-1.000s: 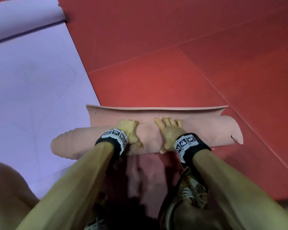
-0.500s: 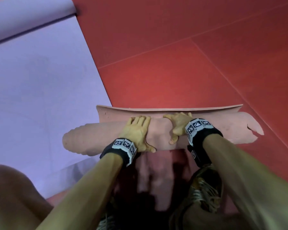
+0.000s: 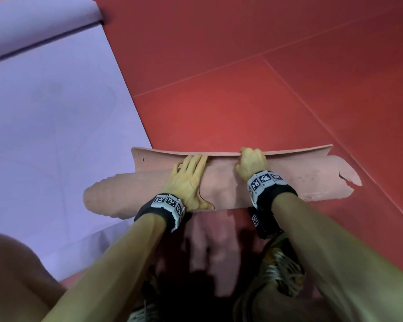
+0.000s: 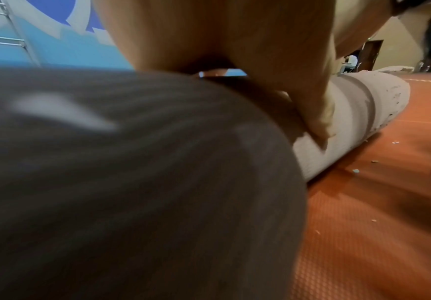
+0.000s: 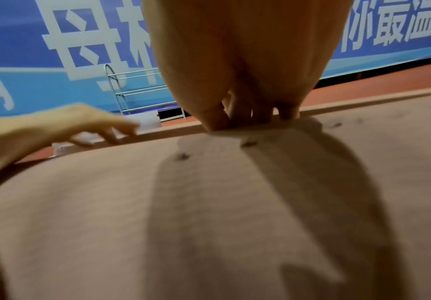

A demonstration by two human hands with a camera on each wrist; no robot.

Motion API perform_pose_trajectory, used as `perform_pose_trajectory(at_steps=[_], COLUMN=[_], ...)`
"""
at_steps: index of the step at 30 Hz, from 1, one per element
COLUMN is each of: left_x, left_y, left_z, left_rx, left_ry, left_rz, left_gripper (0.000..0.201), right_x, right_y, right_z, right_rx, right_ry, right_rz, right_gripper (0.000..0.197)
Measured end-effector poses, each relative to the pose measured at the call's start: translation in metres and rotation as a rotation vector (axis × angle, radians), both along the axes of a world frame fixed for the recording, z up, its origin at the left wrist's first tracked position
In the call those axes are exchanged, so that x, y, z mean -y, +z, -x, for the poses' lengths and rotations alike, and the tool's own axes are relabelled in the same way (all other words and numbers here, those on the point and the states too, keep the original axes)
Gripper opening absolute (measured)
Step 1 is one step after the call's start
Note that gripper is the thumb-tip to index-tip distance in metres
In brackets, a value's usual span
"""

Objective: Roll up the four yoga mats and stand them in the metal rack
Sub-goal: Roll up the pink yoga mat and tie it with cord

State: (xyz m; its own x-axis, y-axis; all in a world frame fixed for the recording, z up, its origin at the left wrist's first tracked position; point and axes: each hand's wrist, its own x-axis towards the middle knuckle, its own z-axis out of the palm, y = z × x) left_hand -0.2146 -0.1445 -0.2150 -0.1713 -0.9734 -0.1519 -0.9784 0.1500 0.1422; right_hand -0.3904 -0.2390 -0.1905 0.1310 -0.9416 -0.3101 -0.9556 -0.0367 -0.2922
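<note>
Fingers (image 5: pixel 240 113) of the right hand (image 3: pixel 251 165) curl over the loose edge of the pink mat (image 3: pixel 289 180); the left hand (image 3: pixel 186 180) lies flat on the roll. Only the right wrist view shows the metal rack (image 5: pixel 137 91), upper left. That mat is almost rolled, chipped at its right end, on the red floor (image 3: pixel 242 101) at frame centre.

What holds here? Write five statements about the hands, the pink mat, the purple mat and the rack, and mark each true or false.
1. The pink mat is almost fully rolled, with one flap still loose. True.
2. The right hand lies flat on the floor. False: its fingers curl over the flap's far edge.
3. The left hand rests on the roll. True.
4. The purple mat is fully rolled. False: it lies mostly flat.
5. The pink mat stands in the metal rack. False: it lies on the red floor.
</note>
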Motion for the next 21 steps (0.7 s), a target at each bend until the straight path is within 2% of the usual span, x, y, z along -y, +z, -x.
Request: perform_pose_trajectory(at_steps=[1, 5, 12, 14, 17, 21], left_x=[0.001, -0.002, -0.005, 0.002, 0.014, 0.029], left_y=[0.002, -0.002, 0.004, 0.012, 0.021, 0.016], left_z=[-0.001, -0.003, 0.002, 0.007, 0.017, 0.02], left_rx=[-0.031, -0.051, 0.018, 0.105, 0.231, 0.193], left_ry=[0.006, -0.007, 0.057, 0.012, -0.088, -0.061], left_rz=[0.001, 0.057, 0.001, -0.028, -0.095, -0.222], left_gripper=[0.143, 0.148, 0.15, 0.144, 0.123, 0.116], right_x=[-0.004, -0.022, -0.03, -0.029, -0.032, -0.042], right_y=[-0.002, -0.008, 0.0, 0.004, 0.01, 0.008], right_z=[0.003, 0.013, 0.006, 0.006, 0.006, 0.005], right_rx=[0.013, 0.032, -0.177, -0.171, -0.128, -0.031], right_ry=[-0.003, 0.036, 0.067, 0.08, 0.049, -0.031], right_rz=[0.061, 0.229, 0.362, 0.319, 0.258, 0.268], right_gripper=[0.017, 0.018, 0.009, 0.011, 0.015, 0.025])
